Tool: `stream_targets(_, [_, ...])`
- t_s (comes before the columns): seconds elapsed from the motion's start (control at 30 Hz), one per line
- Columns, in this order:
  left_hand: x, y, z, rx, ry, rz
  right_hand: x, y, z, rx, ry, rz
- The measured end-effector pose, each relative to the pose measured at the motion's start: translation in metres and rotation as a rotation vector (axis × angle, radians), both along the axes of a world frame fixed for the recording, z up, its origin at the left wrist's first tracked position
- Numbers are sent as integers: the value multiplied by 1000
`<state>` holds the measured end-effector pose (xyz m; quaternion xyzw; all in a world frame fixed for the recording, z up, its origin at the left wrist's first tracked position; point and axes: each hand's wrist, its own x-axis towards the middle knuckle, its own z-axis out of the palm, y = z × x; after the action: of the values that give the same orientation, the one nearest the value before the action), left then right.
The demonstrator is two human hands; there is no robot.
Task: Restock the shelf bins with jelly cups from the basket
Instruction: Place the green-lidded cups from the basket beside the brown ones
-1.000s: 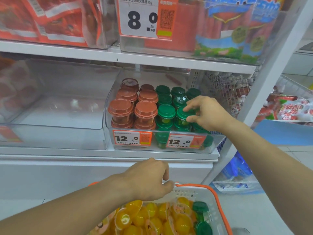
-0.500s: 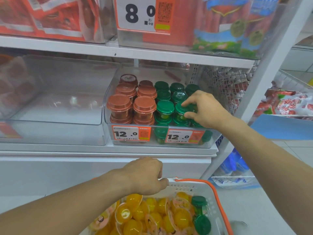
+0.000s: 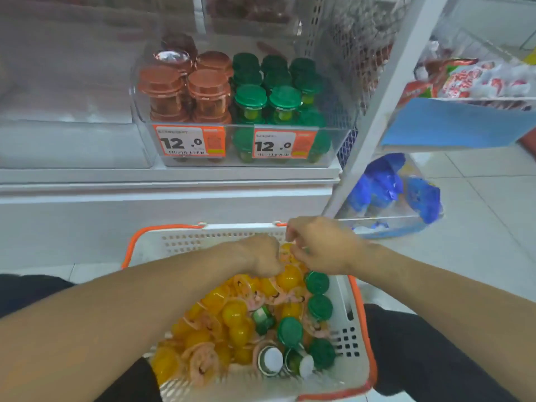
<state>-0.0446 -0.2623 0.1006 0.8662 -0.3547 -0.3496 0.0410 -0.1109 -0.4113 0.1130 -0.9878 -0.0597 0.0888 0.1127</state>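
Observation:
The white basket [image 3: 203, 239] with orange handles sits low in front of me, full of yellow jelly cups [image 3: 232, 314] and several green-lidded cups [image 3: 319, 307] along its right side. My left hand [image 3: 261, 256] reaches into the far end of the basket, its fingers curled down among the yellow cups and hidden. My right hand [image 3: 319, 245] hovers beside it with fingers curled; what they hold is blurred. The clear shelf bin [image 3: 336, 146] above holds brown-lidded cups [image 3: 208, 85] on the left and green-lidded cups [image 3: 251, 98] on the right.
An empty clear bin [image 3: 72, 111] stands left of the stocked one. Two orange 12.0 price tags [image 3: 188, 140] hang on the bin front. A white slanted upright [image 3: 377, 111] and a wire rack of snack packs [image 3: 478, 79] stand at the right, above blue packs [image 3: 383, 187].
My right hand has left the green cups in the bin and come down to the basket. My left hand let go of the basket rim and moved inside. The view tilted down.

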Motion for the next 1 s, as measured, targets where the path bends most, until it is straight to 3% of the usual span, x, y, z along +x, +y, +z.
stream_targets(0.1, [-38, -12, -43, -20, 46, 80, -33, -10, -52, -14, 482, -35])
stream_targets(0.2, [-82, -14, -86, -18, 157, 134, -70, -18, -79, -56, 632, -90])
stream_targets(0.37, [-120, -2, -140, -37, 99, 155, -94, -22, -102, -64, 563, -93])
stream_targets(0.5, [-120, 9, -149, -142, 170, 332, -89, -22, -118, -109, 525, -69])
stream_targets(0.57, [-106, 13, -144, -180, 352, 519, -81, -24, -124, -151, 532, -47])
stream_targets(0.7, [-78, 28, -126, -221, 889, 817, -73, -25, -133, -356, 563, 88])
stream_targets(0.8, [-70, 41, -123, -353, 1098, 1004, -69, -24, -143, -466, 530, 167])
stream_targets(0.87, [-68, 47, -124, -439, 1174, 1070, -63, -25, -141, -433, 549, 173])
stream_targets(1.0, [-55, 57, -110, -624, 1307, 1138, -42, -25, -114, -167, 640, 22])
